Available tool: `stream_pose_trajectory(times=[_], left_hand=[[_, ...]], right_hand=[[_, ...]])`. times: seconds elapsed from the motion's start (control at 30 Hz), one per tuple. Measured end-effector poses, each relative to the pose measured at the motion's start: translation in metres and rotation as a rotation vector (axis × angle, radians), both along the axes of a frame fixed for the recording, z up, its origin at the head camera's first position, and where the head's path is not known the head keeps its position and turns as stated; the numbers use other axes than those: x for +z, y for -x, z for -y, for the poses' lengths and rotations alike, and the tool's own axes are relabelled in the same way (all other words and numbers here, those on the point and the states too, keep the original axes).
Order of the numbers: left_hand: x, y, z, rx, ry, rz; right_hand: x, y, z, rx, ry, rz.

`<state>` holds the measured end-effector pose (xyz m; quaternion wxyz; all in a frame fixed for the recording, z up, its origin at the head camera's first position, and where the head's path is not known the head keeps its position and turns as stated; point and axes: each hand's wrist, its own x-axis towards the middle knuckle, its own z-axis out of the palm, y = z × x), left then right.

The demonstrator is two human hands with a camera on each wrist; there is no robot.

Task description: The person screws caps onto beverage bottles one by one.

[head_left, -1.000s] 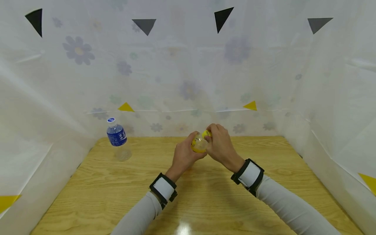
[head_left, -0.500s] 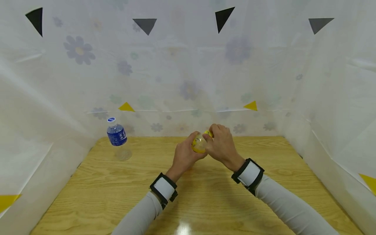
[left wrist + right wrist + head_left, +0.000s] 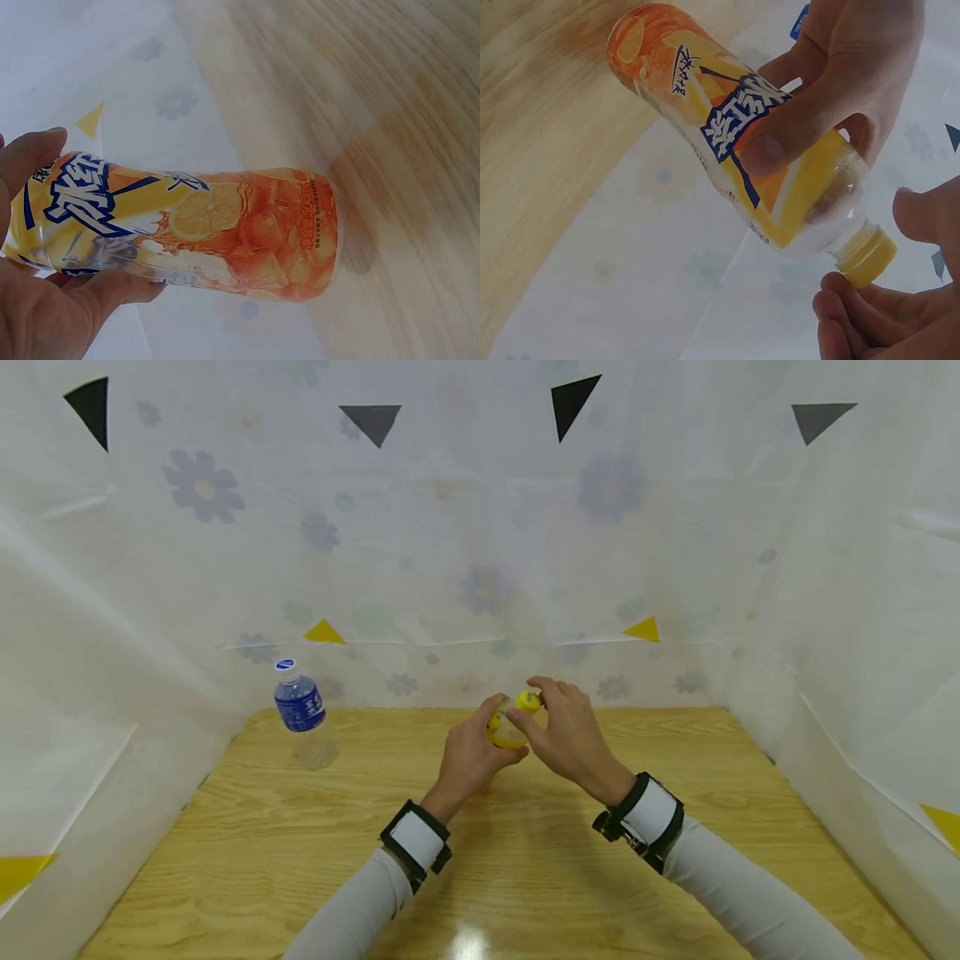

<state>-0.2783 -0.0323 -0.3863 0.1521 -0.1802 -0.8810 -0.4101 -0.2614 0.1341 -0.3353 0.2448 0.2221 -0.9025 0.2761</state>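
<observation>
My left hand [image 3: 471,758] grips an iced tea bottle [image 3: 217,225] around the upper part of its yellow and orange label. In the right wrist view the yellow cap [image 3: 866,255] sits on the bottle's neck. My right hand [image 3: 573,739] is spread around that cap. Its fingertips [image 3: 832,283] are at one side of the cap, while the thumb stands apart on the other side. The bottle's base is close to the wooden table [image 3: 405,187]; whether it touches is hard to tell. In the head view, my hands hide most of the bottle.
A clear water bottle [image 3: 302,714] with a blue label and white cap stands upright at the table's back left. Pale flowered sheeting [image 3: 480,527] with black, grey and yellow triangles surrounds the table at the back and both sides.
The right thumb and fingers have come off their grip on the cap and spread, so more of the cap shows. The right wrist has turned slightly. My left hand keeps hold of the bottle.
</observation>
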Motion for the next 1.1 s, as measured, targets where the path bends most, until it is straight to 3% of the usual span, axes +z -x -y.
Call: stream_pose_trajectory(times=[0.47,1.1], left_hand=[[-0.001,0.0,0.0,-0.023,-0.023,-0.001],[-0.002,0.001,-0.002,-0.021,-0.007,-0.025]], right_hand=[[0.012,-0.003,0.0,0.055,-0.018,0.074],[0.008,0.003,0.0,0.035,-0.001,-0.038]])
